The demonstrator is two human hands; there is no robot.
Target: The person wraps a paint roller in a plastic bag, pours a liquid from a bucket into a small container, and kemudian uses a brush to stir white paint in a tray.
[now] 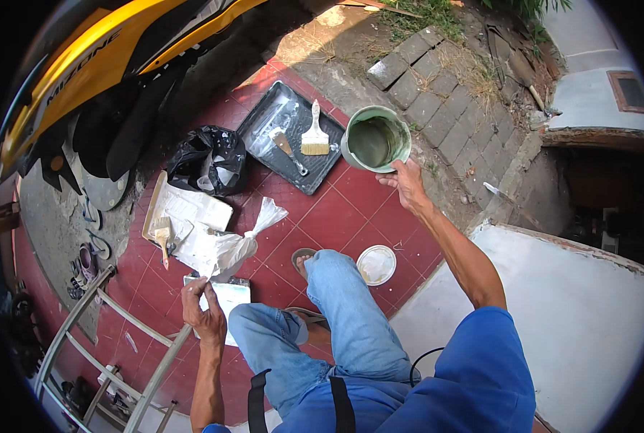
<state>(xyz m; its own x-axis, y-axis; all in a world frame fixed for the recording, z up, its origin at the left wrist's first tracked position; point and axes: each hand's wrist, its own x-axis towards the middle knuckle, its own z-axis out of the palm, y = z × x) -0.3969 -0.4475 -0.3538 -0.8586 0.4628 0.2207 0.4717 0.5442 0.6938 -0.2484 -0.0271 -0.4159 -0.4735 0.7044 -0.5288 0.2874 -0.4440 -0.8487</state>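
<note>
My right hand (410, 185) grips the near rim of a pale green bucket (353, 150), held out at the right and tilted so its greyish-green inside shows. Nearer me on the left, my left hand (205, 312) is closed, finger and thumb pinching the lower corner of a white plastic bag (224, 252). The bag's twisted neck points up to the right. Behind the bag lies a white paint tray (205, 209) with a paintbrush (163, 234) on it. Beneath my left hand is a white container (233, 297), partly hidden by my hand and knee.
A black paint tray (264, 119) holds a wide brush (314, 133) and a scraper (287, 148). Beside it stands a black plastic bag (210, 155). A round white lid (377, 265) lies on the red tiles. A metal ladder (109, 307) leans at left, below a yellow motorbike (94, 58).
</note>
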